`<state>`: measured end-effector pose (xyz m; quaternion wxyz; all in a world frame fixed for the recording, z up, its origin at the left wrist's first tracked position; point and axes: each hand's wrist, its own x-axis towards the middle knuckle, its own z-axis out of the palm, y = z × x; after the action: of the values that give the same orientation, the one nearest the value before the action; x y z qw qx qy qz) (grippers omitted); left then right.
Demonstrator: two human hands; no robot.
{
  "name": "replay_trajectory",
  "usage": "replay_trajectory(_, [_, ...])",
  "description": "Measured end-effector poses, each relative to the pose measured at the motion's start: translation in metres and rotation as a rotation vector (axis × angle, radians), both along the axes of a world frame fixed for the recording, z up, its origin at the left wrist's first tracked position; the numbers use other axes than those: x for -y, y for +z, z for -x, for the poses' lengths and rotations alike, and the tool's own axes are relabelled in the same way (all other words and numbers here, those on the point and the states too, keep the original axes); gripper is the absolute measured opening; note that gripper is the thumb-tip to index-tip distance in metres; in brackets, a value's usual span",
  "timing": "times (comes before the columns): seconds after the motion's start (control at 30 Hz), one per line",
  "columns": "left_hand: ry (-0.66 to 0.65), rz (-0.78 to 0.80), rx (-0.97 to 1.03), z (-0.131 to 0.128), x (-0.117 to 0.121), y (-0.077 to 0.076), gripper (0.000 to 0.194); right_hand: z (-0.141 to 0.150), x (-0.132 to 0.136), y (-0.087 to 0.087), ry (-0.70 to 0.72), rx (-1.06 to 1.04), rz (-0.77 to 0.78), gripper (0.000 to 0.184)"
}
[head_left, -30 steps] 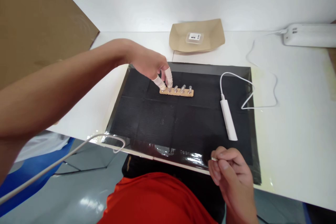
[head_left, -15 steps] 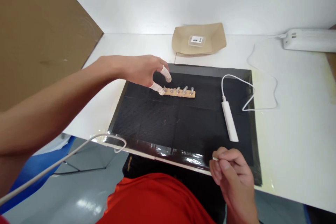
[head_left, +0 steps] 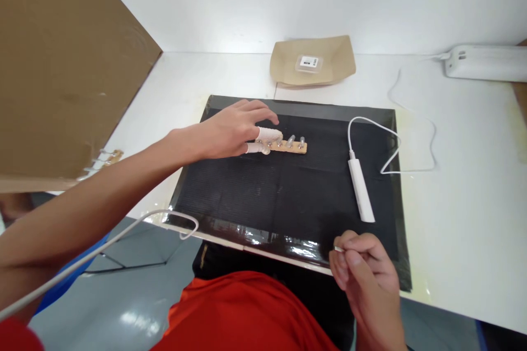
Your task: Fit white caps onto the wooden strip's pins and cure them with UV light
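Now, on the flat black mat (head_left: 247, 192), the slim tan strip (head_left: 297, 148) with silvery pegs (head_left: 290, 141) could be jolted by a sideways slip of the left hand (head_left: 230, 132), grip unclear, while a tiny whitish sliver (head_left: 338, 249) is pinched by the right hand's (head_left: 368, 274) fingers.

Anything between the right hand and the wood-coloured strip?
Nothing visible stands on the straight line from the right hand to the wood-coloured strip; just black mat. The white bar lies right of that line. At the strip's left end, the left hand is in the way.
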<state>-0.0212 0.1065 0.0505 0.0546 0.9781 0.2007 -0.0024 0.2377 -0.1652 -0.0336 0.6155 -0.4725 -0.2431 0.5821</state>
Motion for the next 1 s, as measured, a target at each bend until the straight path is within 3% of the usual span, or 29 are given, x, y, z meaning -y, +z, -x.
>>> replay_trajectory(0.17, [0.002, -0.016, -0.033, -0.002, 0.003, -0.003, 0.03, 0.0, 0.0, 0.001, -0.015, 0.009, 0.015, 0.01])
replay_trajectory(0.3, [0.057, 0.048, 0.013, -0.004, 0.002, -0.005, 0.044, -0.001, 0.001, 0.0, -0.008, 0.003, 0.014, 0.01])
replay_trajectory(0.43, [0.079, 0.087, 0.076, 0.003, -0.001, -0.006, 0.035, -0.001, 0.001, -0.001, -0.004, -0.015, 0.009, 0.009])
replay_trajectory(0.57, [0.095, 0.113, 0.099, 0.018, -0.003, -0.006, 0.05, 0.0, 0.0, 0.001, -0.013, 0.001, 0.01, 0.01])
replay_trajectory(0.8, [0.101, 0.175, 0.081, 0.028, -0.004, -0.008, 0.046, 0.001, -0.007, 0.013, -0.011, 0.027, 0.032, 0.016])
replay_trajectory(1.0, [0.098, 0.198, 0.002, 0.025, -0.012, -0.005, 0.045, 0.002, -0.007, 0.012, -0.011, 0.014, 0.025, 0.012])
